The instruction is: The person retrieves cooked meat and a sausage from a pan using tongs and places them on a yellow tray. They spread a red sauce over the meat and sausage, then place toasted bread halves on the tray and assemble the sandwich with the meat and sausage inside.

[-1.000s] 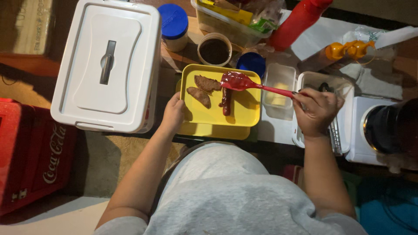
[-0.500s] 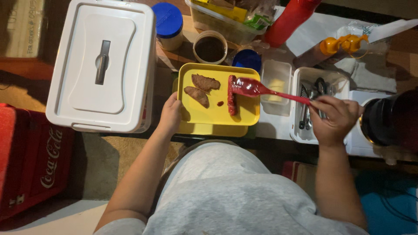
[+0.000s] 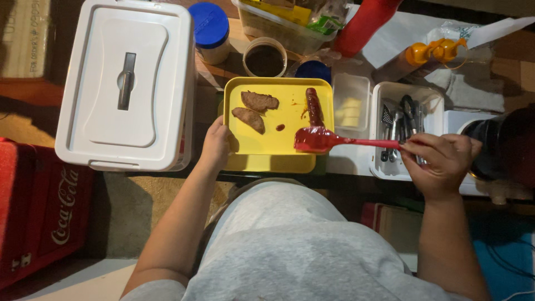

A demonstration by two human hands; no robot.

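A yellow square tray lies on the counter with two brown meat pieces at its left and a sausage at its right, plus a spot of red sauce. My left hand grips the tray's near left edge. My right hand holds the handle of a red spatula, whose sauce-coated blade rests over the tray's near right corner, just below the sausage.
A large white lidded bin stands left of the tray. Behind are a blue-lidded jar, a cup of dark sauce, a red bottle and orange-capped bottles. A white utensil holder and a clear container sit to the right.
The spatula blade has come off the sausage and moved toward me to the tray's near right corner. My right hand shifted right. My left hand stays on the tray.
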